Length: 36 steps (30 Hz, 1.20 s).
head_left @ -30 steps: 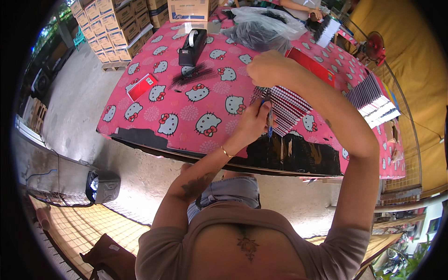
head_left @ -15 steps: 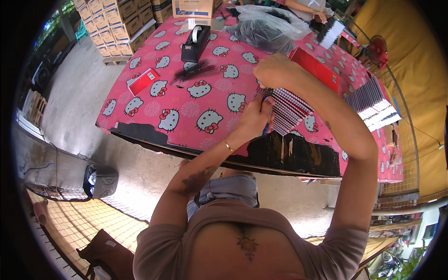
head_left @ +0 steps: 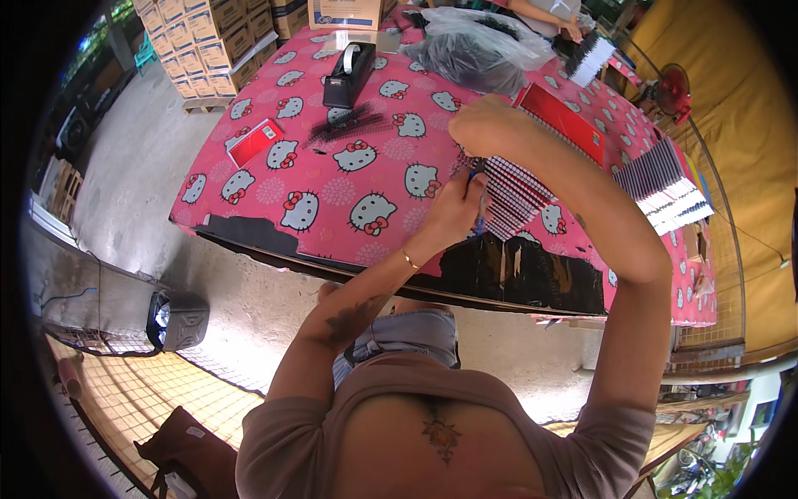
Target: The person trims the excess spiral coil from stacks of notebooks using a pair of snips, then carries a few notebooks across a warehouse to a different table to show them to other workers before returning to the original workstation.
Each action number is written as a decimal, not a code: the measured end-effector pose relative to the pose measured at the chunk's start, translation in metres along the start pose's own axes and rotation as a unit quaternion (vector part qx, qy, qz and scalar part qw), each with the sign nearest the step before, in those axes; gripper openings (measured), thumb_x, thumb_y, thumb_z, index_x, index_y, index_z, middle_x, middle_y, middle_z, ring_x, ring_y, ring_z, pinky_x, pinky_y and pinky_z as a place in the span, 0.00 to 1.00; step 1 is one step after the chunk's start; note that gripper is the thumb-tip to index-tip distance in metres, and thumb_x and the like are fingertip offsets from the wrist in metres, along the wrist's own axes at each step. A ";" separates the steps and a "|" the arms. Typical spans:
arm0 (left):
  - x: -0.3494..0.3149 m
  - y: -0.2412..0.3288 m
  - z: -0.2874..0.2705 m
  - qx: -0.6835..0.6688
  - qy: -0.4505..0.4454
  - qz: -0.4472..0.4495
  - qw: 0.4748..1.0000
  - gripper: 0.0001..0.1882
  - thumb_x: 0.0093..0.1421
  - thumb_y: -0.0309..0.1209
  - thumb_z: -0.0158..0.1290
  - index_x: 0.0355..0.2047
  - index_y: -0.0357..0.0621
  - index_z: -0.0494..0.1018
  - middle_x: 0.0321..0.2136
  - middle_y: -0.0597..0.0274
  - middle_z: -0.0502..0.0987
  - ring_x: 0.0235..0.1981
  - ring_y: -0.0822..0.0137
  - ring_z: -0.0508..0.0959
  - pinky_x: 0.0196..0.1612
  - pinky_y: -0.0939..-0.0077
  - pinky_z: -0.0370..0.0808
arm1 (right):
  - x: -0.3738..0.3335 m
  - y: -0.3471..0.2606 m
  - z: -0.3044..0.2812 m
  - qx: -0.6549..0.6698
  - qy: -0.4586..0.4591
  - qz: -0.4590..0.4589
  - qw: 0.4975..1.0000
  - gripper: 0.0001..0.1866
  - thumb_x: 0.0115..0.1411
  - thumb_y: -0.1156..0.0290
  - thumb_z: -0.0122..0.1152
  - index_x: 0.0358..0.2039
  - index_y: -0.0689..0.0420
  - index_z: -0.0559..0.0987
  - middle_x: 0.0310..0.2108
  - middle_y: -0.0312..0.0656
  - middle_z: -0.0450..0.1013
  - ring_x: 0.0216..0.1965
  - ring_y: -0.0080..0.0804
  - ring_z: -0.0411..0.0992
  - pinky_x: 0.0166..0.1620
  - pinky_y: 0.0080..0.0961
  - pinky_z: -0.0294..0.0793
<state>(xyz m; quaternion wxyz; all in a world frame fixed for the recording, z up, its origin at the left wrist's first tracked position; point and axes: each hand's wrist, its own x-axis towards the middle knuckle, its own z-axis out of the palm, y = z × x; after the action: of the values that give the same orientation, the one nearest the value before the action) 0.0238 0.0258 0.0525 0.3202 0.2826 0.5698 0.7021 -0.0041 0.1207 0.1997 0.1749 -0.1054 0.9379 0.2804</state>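
The stack of bound notebooks point(head_left: 519, 200) lay fanned near the front edge of the worktop point(head_left: 341, 193), its red-and-white bound edges running aslant, from the upper left down to the lower right. From the left hand point(head_left: 455, 209) it lay just to the right; that hand's fingers were closed around a blue-handled tool point(head_left: 480, 221), which stood along the stack's left side with its head pointing away from the person. The right hand point(head_left: 489, 126) was curled just beyond the tool's head, at the stack's far left corner; whether its fingers gripped anything could not be told. Both hands were about equally near that corner. Beyond the right forearm a red notebook point(head_left: 567, 121) lay flat, and leftward were loose black coils point(head_left: 353, 125) and a tape dispenser point(head_left: 342, 90).
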 end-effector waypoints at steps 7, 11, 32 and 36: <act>-0.007 -0.003 -0.004 -0.011 -0.032 0.011 0.999 0.17 0.70 0.39 0.39 0.44 0.36 0.66 0.25 0.57 0.76 0.22 0.66 0.81 0.22 0.75 0.78 | 0.003 -0.001 0.006 0.039 -0.004 0.038 0.998 0.10 0.52 0.70 0.59 0.34 0.54 0.85 0.37 0.43 0.81 0.41 0.40 0.79 0.39 0.40 0.76; -0.007 -0.006 -0.001 -0.036 0.002 -0.020 0.999 0.16 0.70 0.39 0.39 0.43 0.36 0.66 0.24 0.58 0.75 0.20 0.67 0.79 0.20 0.75 0.77 | 0.010 -0.005 0.008 0.040 0.004 0.040 0.998 0.11 0.53 0.69 0.59 0.35 0.52 0.85 0.38 0.41 0.81 0.42 0.39 0.79 0.39 0.39 0.76; 0.005 -0.020 -0.007 -0.003 0.005 -0.006 1.000 0.16 0.70 0.39 0.40 0.44 0.35 0.65 0.24 0.58 0.75 0.21 0.67 0.79 0.20 0.75 0.76 | 0.023 -0.012 0.022 -0.037 -0.023 0.013 0.999 0.11 0.56 0.66 0.60 0.39 0.51 0.85 0.42 0.39 0.80 0.43 0.34 0.79 0.40 0.34 0.77; 0.002 -0.020 -0.010 0.007 -0.016 -0.006 1.000 0.16 0.70 0.39 0.41 0.44 0.36 0.66 0.25 0.59 0.75 0.22 0.67 0.80 0.22 0.75 0.78 | 0.022 -0.009 0.024 -0.027 -0.031 0.014 0.999 0.11 0.57 0.67 0.59 0.39 0.51 0.85 0.42 0.39 0.80 0.43 0.34 0.79 0.40 0.34 0.76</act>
<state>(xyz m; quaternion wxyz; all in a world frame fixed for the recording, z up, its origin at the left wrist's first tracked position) 0.0172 0.0238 0.0305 0.3312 0.2931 0.5712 0.6915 -0.0152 0.1244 0.1675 0.1971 -0.0878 0.9254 0.3114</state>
